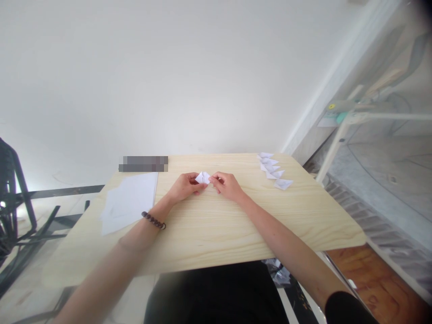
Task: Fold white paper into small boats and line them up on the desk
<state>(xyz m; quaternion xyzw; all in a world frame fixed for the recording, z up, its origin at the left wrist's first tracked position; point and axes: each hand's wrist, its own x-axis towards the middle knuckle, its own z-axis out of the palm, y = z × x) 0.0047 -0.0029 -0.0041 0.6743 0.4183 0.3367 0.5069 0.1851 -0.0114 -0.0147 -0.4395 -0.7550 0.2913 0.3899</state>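
Note:
Between my two hands, just above the middle of the table, is a small folded piece of white paper, diamond-like in outline. My left hand pinches its left side, thumb in front and fingers behind. At its right corner, my right hand grips with thumb and fingertips. Off to the right lie several folded paper boats, loosely lined up toward the far edge. A stack of white paper sheets lies to the left, partly behind my left forearm.
The light wooden table stands against a pale wall. A blurred-out dark strip lies at its far left. Black chair frames stand at left, and a white metal frame rises beyond the right edge.

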